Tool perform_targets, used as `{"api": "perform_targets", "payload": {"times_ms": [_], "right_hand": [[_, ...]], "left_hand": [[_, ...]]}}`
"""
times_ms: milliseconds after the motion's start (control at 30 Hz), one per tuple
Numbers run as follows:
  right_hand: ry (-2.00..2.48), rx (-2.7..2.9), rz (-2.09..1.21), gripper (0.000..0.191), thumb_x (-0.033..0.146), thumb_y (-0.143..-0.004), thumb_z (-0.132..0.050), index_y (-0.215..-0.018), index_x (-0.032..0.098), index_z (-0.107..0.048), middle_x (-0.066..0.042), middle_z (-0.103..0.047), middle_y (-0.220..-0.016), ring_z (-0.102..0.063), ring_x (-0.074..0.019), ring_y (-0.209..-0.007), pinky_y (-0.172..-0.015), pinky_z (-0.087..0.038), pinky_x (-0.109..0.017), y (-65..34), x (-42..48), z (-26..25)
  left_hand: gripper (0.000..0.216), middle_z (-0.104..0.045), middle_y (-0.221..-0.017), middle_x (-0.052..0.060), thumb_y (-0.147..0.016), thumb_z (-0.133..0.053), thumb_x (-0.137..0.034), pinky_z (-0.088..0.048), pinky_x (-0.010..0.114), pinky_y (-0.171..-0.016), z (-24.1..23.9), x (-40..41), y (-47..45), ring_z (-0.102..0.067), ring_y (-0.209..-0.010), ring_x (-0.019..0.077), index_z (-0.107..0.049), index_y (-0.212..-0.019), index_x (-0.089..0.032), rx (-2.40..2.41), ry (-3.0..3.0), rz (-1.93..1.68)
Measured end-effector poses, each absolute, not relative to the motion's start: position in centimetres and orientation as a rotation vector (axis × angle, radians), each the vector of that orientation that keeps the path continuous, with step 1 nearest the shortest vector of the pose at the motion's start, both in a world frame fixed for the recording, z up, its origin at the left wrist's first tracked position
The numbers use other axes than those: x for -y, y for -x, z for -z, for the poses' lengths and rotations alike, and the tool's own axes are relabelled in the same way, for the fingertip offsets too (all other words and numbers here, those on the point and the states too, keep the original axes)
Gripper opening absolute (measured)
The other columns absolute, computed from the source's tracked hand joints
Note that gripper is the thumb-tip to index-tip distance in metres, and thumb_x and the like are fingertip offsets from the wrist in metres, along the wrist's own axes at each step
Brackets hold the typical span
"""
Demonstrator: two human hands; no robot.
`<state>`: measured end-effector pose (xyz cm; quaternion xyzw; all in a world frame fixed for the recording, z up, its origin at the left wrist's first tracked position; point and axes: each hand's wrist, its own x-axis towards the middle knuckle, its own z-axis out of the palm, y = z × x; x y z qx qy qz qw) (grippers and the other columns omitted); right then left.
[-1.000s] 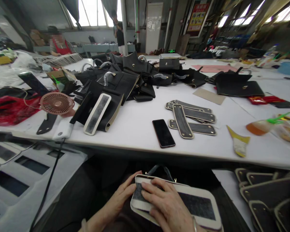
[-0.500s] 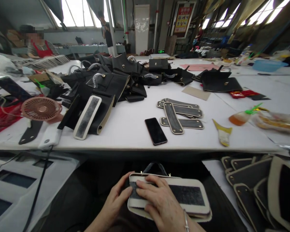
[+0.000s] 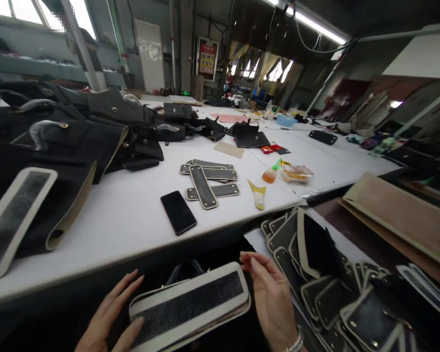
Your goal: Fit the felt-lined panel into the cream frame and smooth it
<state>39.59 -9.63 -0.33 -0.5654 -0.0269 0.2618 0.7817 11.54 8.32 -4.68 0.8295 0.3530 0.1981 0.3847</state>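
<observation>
A black bag with a cream-edged base panel (image 3: 190,304) lies on my lap, below the table edge. My left hand (image 3: 112,315) touches the panel's left end with fingers spread. At the panel's right end my right hand (image 3: 271,296) hovers with its fingers apart, fingertips close to the corner. A dark bag handle (image 3: 185,270) shows just behind the panel. Neither hand grips anything.
On the white table (image 3: 132,215) lie a black phone (image 3: 178,212), several base strips (image 3: 205,178), a yellow scraper (image 3: 258,195) and a glue bottle (image 3: 270,175). Black bags (image 3: 77,132) are heaped at the left. A pile of cream-edged panels (image 3: 322,274) sits at my right.
My view has swung to the right. My right hand came off the top of the panel to its right end. My left hand opened and slid lower at the left end.
</observation>
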Motion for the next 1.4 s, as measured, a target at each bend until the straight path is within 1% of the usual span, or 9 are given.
{"api": "perform_targets", "payload": {"times_ms": [100, 167, 300, 467, 667, 800, 933, 1167, 1400], "right_hand": [[1.272, -0.170, -0.581, 0.035, 0.041, -0.061, -0.085, -0.085, 0.020, -0.071, 0.000, -0.073, -0.089, -0.062, -0.0150, -0.089, -0.077, -0.045, -0.023, -40.9, 11.3, 4.7], [1.240, -0.204, -0.758, 0.036, 0.042, -0.059, -0.085, -0.081, 0.016, -0.072, -0.003, -0.072, -0.080, -0.063, -0.0179, -0.079, -0.070, -0.046, -0.027, -40.0, 11.1, 7.1], [1.064, -0.217, -1.034, 0.041, 0.049, -0.056, -0.082, -0.073, 0.013, -0.073, -0.007, -0.071, -0.072, -0.064, -0.0216, -0.072, -0.073, -0.049, -0.035, -37.3, 9.4, 9.7], [0.622, -0.241, -1.287, 0.044, 0.042, -0.072, -0.074, -0.100, 0.008, -0.071, -0.011, -0.071, -0.096, -0.063, -0.0206, -0.097, -0.088, -0.046, -0.030, -37.2, 9.0, 10.5], [0.387, -0.340, -1.428, 0.048, 0.054, -0.080, -0.066, -0.097, 0.009, -0.068, -0.011, -0.070, -0.097, -0.064, -0.0195, -0.095, -0.083, -0.049, -0.028, -37.3, 8.9, 10.8], [0.408, -0.363, -1.428, 0.042, 0.052, -0.080, -0.067, -0.092, 0.011, -0.068, -0.008, -0.070, -0.089, -0.065, -0.0174, -0.082, -0.067, -0.050, -0.025, -37.5, 8.4, 11.0], [0.411, -0.374, -1.426, 0.033, 0.045, -0.077, -0.071, -0.082, 0.012, -0.067, -0.005, -0.070, -0.081, -0.064, -0.0121, -0.074, -0.062, -0.048, -0.019, -37.5, 8.3, 11.2], [0.453, -0.314, -1.435, 0.035, 0.046, -0.076, -0.069, -0.084, 0.012, -0.069, -0.009, -0.070, -0.077, -0.066, -0.0228, -0.078, -0.069, -0.052, -0.034, -38.1, 8.3, 10.5], [0.436, -0.310, -1.435, 0.032, 0.037, -0.075, -0.074, -0.086, 0.008, -0.069, -0.010, -0.071, -0.080, -0.066, -0.0191, -0.073, -0.071, -0.051, -0.030, -39.5, 8.4, 10.5]], "left_hand": [[0.050, -0.041, -0.149, -0.005, -0.089, -0.056, -0.033, -0.019, 0.049, -0.117, 0.8, -7.8, -15.4, -0.036, -0.138, 0.0239, -0.046, -0.137, -0.039, -0.379, -2.750, -0.599], [0.055, -0.038, -0.151, -0.001, -0.090, -0.056, -0.031, -0.029, 0.042, -0.115, -1.4, -6.5, -19.1, -0.035, -0.139, 0.0218, -0.039, -0.143, -0.033, -0.122, -2.873, -0.429], [0.074, -0.030, -0.154, 0.009, -0.087, -0.061, -0.038, -0.038, 0.049, -0.109, -2.9, -3.5, -25.2, -0.032, -0.139, 0.0286, -0.026, -0.149, -0.023, 0.063, -2.886, -0.225], [0.092, -0.035, -0.151, 0.013, -0.085, -0.063, -0.049, -0.041, 0.043, -0.109, -2.3, -2.5, -26.1, -0.039, -0.136, 0.0278, -0.009, -0.153, -0.019, 0.081, -2.867, -0.233], [0.096, -0.043, -0.145, 0.017, -0.083, -0.052, -0.067, -0.044, 0.042, -0.105, -0.4, -3.0, -25.7, -0.046, -0.130, 0.0294, -0.012, -0.152, -0.013, 0.339, -2.972, -0.337], [0.066, -0.047, -0.143, 0.017, -0.092, -0.054, -0.038, -0.043, 0.038, -0.105, 1.7, -2.6, -25.9, -0.047, -0.130, 0.0282, -0.032, -0.146, -0.007, 0.405, -3.095, -0.513], [0.055, -0.052, -0.140, 0.013, -0.079, -0.046, -0.002, -0.045, 0.032, -0.103, 2.2, -1.8, -25.4, -0.049, -0.128, 0.0256, -0.047, -0.134, -0.006, 0.420, -3.204, -0.562], [0.057, -0.053, -0.140, 0.010, -0.078, -0.043, -0.001, -0.049, 0.029, -0.097, 2.0, -1.6, -25.1, -0.051, -0.126, 0.0225, -0.047, -0.135, -0.008, 0.369, -3.177, -0.526], [0.054, -0.056, -0.136, 0.009, -0.081, -0.040, 0.001, -0.050, 0.028, -0.097, 2.6, -1.9, -25.3, -0.056, -0.121, 0.0201, -0.050, -0.133, -0.010, 0.346, -3.180, -0.500]]}}
